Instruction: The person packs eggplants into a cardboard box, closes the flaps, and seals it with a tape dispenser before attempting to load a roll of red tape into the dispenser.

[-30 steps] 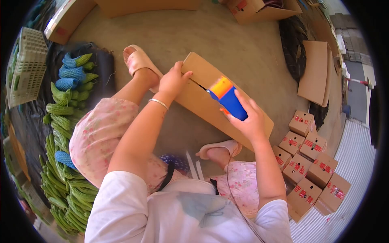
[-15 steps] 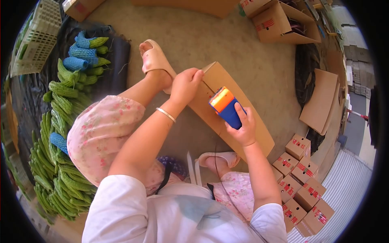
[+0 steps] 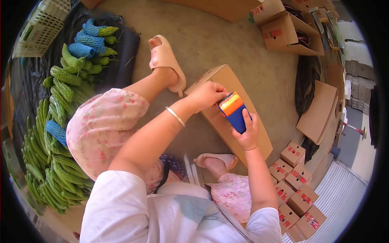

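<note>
My right hand [image 3: 248, 135] is closed around the blue body of a tape dispenser [image 3: 235, 115], whose orange end with a toothed edge points up and left. Close to that toothed edge, my left hand [image 3: 207, 96] has its fingers pinched together. What they pinch is too small to make out. Beneath both hands lies a long brown cardboard box [image 3: 257, 135] with its surface closed, set at a slant between my feet.
Bitter gourds [image 3: 60, 170], a few in blue foam nets [image 3: 81, 50], lie on black sheeting at the left beside a pale crate [image 3: 40, 34]. Small printed boxes [image 3: 302, 198] are stacked at right. An open carton [image 3: 289, 34] and flat cardboard [image 3: 318, 111] lie farther off.
My left hand has moved from the box's far edge to the toothed end of the tape dispenser. The dispenser has shifted slightly right and down, and the view has shifted a little.
</note>
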`<move>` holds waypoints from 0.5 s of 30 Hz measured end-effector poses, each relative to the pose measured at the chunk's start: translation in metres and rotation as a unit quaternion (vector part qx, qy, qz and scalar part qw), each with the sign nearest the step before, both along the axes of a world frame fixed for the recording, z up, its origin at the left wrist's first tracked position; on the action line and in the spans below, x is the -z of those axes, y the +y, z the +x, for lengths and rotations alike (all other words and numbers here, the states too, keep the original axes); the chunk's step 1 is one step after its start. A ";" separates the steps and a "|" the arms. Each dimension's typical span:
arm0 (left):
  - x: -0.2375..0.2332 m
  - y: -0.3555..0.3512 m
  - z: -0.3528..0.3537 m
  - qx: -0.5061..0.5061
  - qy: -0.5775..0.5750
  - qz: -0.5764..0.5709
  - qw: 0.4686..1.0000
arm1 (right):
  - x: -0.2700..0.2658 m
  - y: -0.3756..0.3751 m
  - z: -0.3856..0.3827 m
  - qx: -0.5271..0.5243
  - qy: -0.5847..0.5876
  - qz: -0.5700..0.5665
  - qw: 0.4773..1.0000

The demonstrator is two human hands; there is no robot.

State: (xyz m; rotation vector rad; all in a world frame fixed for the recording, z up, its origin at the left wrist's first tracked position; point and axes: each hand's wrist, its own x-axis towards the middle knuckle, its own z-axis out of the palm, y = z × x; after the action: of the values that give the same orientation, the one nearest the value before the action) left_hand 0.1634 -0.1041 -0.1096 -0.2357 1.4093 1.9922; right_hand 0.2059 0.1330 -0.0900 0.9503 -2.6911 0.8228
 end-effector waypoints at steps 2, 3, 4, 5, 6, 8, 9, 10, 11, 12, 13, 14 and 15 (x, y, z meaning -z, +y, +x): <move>-0.007 -0.003 -0.002 -0.006 0.194 -0.228 0.954 | -0.003 -0.003 -0.002 0.012 -0.011 0.020 1.000; -0.012 -0.004 -0.003 -0.007 0.194 -0.228 0.954 | -0.003 -0.003 -0.003 0.012 -0.011 0.021 1.000; -0.015 -0.005 -0.004 -0.004 0.208 -0.274 0.939 | -0.004 -0.005 -0.004 0.016 -0.010 0.021 1.000; -0.017 -0.007 -0.005 -0.001 0.222 -0.320 0.921 | -0.004 -0.006 -0.006 0.020 -0.009 0.021 1.000; -0.017 -0.010 -0.005 -0.003 0.222 -0.322 0.921 | -0.007 -0.009 -0.008 0.018 -0.008 0.020 1.000; -0.017 -0.014 -0.004 -0.062 0.116 -0.237 0.963 | -0.020 -0.012 -0.006 0.039 -0.076 0.020 0.996; -0.017 -0.018 -0.005 -0.060 0.114 -0.236 0.963 | -0.028 -0.013 -0.004 0.040 -0.077 0.022 0.996; -0.015 -0.028 -0.011 -0.075 0.111 -0.251 0.959 | -0.038 -0.015 -0.004 0.053 -0.111 0.052 0.991; -0.012 -0.039 -0.019 -0.091 0.109 -0.266 0.954 | -0.046 -0.018 -0.006 0.066 -0.144 0.082 0.984; -0.003 -0.048 -0.029 -0.090 0.109 -0.264 0.954 | -0.054 -0.020 -0.009 0.067 -0.144 0.084 0.984; 0.008 -0.059 -0.039 -0.101 0.140 -0.302 0.937 | -0.059 -0.023 -0.015 0.070 -0.165 0.103 0.978; 0.017 -0.067 -0.046 -0.110 0.172 -0.338 0.919 | -0.065 -0.025 -0.018 0.075 -0.186 0.122 0.972; 0.017 -0.074 -0.049 -0.108 0.172 -0.336 0.920 | -0.070 -0.028 -0.019 0.077 -0.187 0.123 0.972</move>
State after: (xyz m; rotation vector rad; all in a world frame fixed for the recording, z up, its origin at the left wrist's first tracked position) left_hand 0.1141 -0.1782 -0.1270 -0.3648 2.3670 1.6906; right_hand 0.1873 0.1052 -0.0198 0.6705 -3.2039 0.7059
